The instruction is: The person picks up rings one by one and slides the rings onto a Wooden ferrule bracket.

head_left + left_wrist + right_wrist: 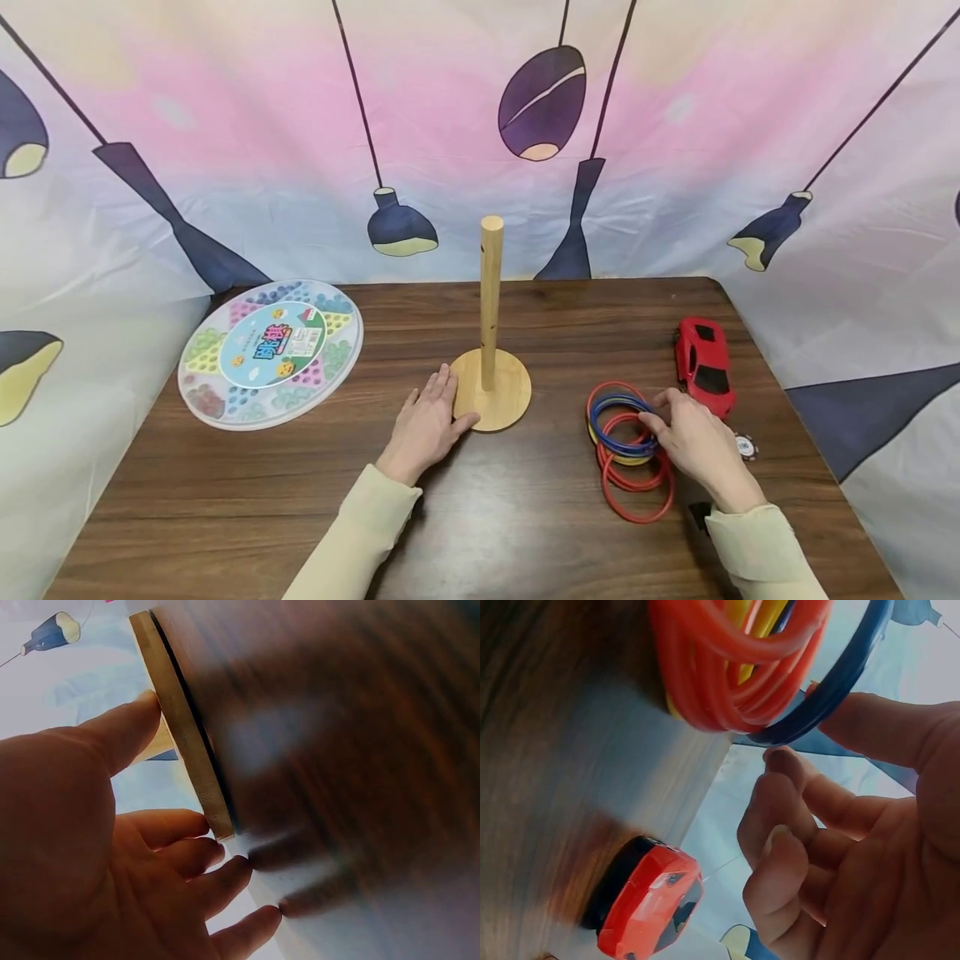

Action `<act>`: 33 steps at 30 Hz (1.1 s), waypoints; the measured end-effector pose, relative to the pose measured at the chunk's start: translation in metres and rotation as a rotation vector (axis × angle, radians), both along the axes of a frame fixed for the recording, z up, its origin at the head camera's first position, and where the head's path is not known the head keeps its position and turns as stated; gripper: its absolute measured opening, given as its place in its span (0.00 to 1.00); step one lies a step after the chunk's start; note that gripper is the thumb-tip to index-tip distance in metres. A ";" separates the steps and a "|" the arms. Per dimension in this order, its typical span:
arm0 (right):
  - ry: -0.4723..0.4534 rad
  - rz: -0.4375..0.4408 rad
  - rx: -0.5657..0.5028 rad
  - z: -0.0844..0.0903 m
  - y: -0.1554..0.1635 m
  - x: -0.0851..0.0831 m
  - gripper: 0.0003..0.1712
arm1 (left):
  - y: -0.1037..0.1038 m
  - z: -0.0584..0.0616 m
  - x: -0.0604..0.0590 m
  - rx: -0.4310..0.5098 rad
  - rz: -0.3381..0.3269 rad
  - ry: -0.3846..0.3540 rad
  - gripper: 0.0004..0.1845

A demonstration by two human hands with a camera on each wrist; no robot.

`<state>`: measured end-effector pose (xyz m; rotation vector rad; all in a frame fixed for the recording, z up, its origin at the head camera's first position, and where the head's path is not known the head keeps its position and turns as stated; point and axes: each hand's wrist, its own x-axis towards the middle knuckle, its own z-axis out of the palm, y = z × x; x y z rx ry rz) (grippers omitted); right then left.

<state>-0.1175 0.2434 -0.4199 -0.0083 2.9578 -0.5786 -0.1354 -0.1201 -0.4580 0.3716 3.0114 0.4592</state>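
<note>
Your right hand [697,446] has its fingers curled on the blue ring [618,425], topmost of the rings [630,454] piled on the table [225,500] beside the red car [703,364]. These hoops look thin, light, stiff and probably slick, so pinch one strand at its rim. Your left hand [426,425] lies open, fingers straight, touching the peg stand's base [510,400].

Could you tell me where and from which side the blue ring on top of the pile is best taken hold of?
Pinch the blue ring at its right-hand rim, coming from the right where the right hand already touches it. It lies uppermost on the red rings, and the thin hoop suits a thumb-and-finger grip. The left hand rests against the wooden base.
</note>
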 end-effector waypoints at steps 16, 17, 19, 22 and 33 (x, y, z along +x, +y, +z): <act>-0.010 -0.020 -0.023 -0.003 0.000 0.004 0.20 | -0.001 0.000 0.001 0.002 -0.001 0.030 0.42; -0.010 -0.022 -0.027 -0.003 0.000 0.004 0.20 | -0.001 0.000 0.001 0.001 -0.001 0.030 0.42; -0.012 -0.027 -0.032 -0.003 0.000 0.004 0.19 | -0.001 -0.001 0.001 0.002 0.000 0.031 0.42; -0.010 -0.029 -0.037 -0.003 0.000 0.003 0.17 | -0.001 -0.001 0.001 0.006 0.003 0.030 0.41; -0.011 0.015 -0.033 -0.004 0.001 0.005 0.17 | -0.001 -0.003 0.001 0.003 0.007 0.036 0.41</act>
